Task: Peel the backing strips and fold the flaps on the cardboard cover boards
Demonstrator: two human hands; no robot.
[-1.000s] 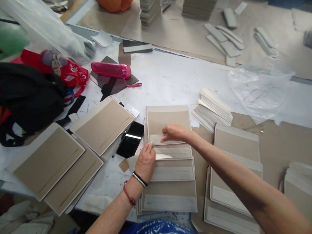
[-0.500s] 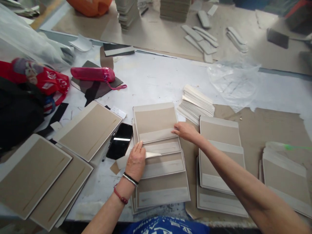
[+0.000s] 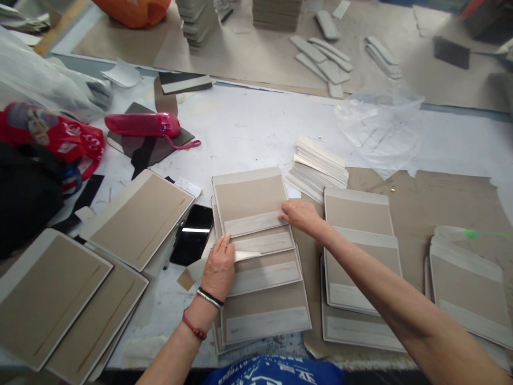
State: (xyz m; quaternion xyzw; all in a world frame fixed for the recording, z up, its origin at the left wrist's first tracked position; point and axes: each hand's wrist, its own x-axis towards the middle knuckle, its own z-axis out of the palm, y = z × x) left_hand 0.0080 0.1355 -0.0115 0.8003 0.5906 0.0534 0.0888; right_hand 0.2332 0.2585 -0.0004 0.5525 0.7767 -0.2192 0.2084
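In the middle, overlapping beige cardboard panels (image 3: 256, 307) with pale bands along their lower edges are fanned out on the table. My left hand (image 3: 219, 266) rests at the lower left corner of the top panel (image 3: 250, 195), its fingertips on the edge. A loose white paper strip (image 3: 246, 255) with a curled end passes under that hand and seems gripped in it. At the lower right corner of the same panel, my right hand (image 3: 300, 215) has its fingers pinched together at the edge. The fingertips' exact hold is partly hidden.
Left of the panels lie a black phone (image 3: 193, 235) and more panels (image 3: 140, 219). A stack of white strips (image 3: 318, 166) sits behind my right hand. Further panels (image 3: 360, 267) stand to the right. A pink case (image 3: 142, 124) and a clear plastic bag (image 3: 379, 128) lie farther back.
The whole view has shifted slightly, so things appear a little further left. Both hands stay at the same corners of the top panel, with little visible movement.
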